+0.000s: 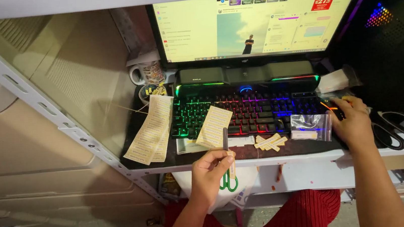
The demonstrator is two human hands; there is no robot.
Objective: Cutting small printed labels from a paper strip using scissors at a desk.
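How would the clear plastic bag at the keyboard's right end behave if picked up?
The clear plastic bag is probably floppy: it looks thin and creased, draped over the keyboard edge. Likely very light, with only a small strip visible inside. The glossy film may be slippery, so a pinch seems safer than a push.

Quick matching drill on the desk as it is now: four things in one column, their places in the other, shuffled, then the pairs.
Things:
1. green-handled scissors
2. black scissors
3. mug
4. clear plastic bag

Places:
A. far right of the desk, beside the right hand
B. left of the monitor's bottom corner
C. in the left hand, below the desk's edge
D. at the keyboard's right end, near the front edge

Pairs: 1-C, 2-A, 3-B, 4-D
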